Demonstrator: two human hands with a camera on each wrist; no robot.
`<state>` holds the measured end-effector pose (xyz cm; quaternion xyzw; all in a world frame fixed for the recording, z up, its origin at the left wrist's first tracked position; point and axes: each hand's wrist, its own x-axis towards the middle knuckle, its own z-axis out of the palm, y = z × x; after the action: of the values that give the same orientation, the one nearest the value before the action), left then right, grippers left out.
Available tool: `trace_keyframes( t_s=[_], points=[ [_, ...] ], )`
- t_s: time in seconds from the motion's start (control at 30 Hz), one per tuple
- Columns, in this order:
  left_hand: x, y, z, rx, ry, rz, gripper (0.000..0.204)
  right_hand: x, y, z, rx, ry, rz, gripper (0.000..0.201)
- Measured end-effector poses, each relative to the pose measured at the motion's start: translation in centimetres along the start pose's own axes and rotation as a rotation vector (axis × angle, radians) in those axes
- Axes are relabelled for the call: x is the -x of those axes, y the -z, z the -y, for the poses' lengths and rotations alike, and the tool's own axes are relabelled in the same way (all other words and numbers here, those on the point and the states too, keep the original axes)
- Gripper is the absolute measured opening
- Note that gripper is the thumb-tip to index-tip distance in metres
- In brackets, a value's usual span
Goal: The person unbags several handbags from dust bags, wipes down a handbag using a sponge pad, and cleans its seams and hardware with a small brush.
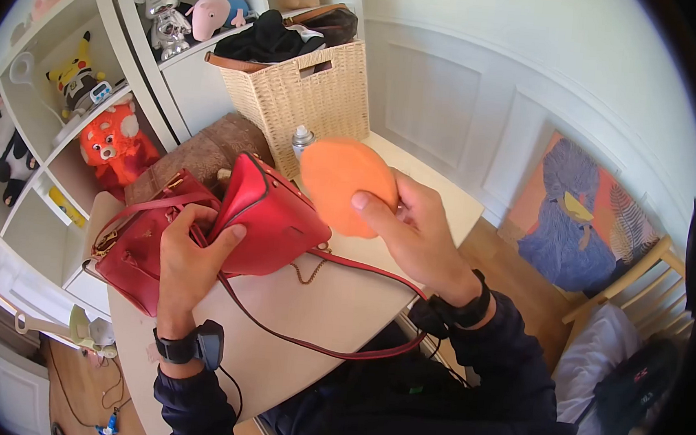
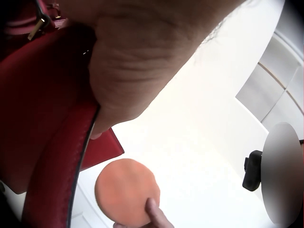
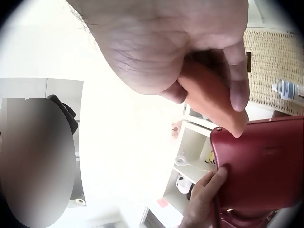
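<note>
My right hand (image 1: 424, 236) pinches a round, flat orange sponge (image 1: 343, 180) by its edge, thumb on the near face. The right wrist view shows the sponge (image 3: 211, 97) edge-on, as a thick pad between thumb and fingers. A red handbag (image 1: 277, 232) with a dark-edged zip opening lies tilted on the pale table. My left hand (image 1: 189, 258) grips the bag at its upper edge, thumb against the red side and some fingers hidden behind. A long red strap (image 1: 329, 351) loops from the bag towards my body.
Behind the bag stand a brown textured box (image 1: 206, 153), a spray can (image 1: 302, 140) and a woven basket (image 1: 300, 99) holding dark items. White shelves (image 1: 44, 136) with plush toys are at the left. A painting (image 1: 573, 211) leans on the wall beside a wooden chair (image 1: 646, 278).
</note>
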<state>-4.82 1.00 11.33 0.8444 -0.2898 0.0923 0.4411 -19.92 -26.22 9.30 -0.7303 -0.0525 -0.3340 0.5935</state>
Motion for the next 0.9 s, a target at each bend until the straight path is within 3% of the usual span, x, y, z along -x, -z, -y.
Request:
trace_keyframes(
  t_s=[0.07,0.13,0.23,0.4,0.47,0.5,0.57,0.6,0.7,0.77,0.87,0.9],
  points=[
    [-0.2,0.4,0.6,0.027,0.002,0.013,0.044,-0.1,-0.2,-1.3,0.078,-0.048,-0.021,0.035],
    [-0.5,0.7,1.5,0.045,-0.013,0.011,0.042,-0.2,-0.6,-2.7,0.479,-0.138,0.011,0.034],
    [-0.6,1.4,1.5,0.096,0.023,0.008,0.040,0.4,-2.5,-4.9,0.640,-0.012,-0.002,0.031],
    [-0.7,2.3,2.0,0.104,0.043,0.023,0.036,0.1,-3.8,-3.4,0.618,-0.054,0.144,0.034],
    [-0.7,2.3,2.3,0.062,-0.030,0.012,0.037,-0.6,-3.5,-2.6,0.220,-0.143,0.170,0.037],
    [-0.6,2.4,2.2,0.063,-0.029,0.011,0.037,-1.0,-3.5,-2.2,0.221,-0.142,0.171,0.037],
    [-0.5,2.4,1.7,0.107,0.015,0.022,0.042,-1.8,-3.5,-1.3,-0.090,-0.015,0.076,0.037],
    [-0.4,2.4,1.6,0.107,0.014,0.020,0.042,-1.9,-3.5,-0.9,-0.090,-0.013,0.077,0.037],
    [-0.3,2.5,1.4,0.057,-0.016,0.027,0.049,-2.3,-3.9,-0.6,0.105,0.039,0.056,0.037],
    [-0.3,2.4,1.5,0.027,-0.019,0.022,0.051,-2.6,-5.1,-0.9,0.392,0.371,-0.063,0.042],
    [-0.2,2.3,1.7,0.042,-0.015,0.017,0.050,-2.1,-6.1,-0.5,0.495,0.369,0.026,0.050],
    [-0.2,2.4,1.8,0.042,-0.012,0.014,0.050,-1.9,-6.5,-1.2,0.539,0.451,0.040,0.054]
  ],
)
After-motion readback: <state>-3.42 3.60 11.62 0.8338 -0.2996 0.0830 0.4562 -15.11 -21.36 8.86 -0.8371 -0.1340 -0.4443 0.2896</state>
